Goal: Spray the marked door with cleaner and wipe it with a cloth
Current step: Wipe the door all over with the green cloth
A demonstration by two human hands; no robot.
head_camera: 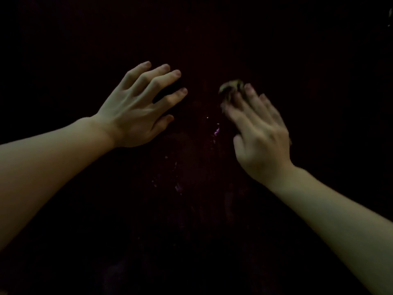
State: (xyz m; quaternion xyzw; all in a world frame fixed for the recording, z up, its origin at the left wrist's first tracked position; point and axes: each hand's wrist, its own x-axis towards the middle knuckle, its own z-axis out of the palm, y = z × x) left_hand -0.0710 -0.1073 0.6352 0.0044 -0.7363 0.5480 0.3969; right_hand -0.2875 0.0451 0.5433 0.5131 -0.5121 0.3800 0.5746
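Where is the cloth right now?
In the head view, the cloth is right of centre, under the right hand's fingers, on the dark door. Only a bit peeks out beyond the fingertips.
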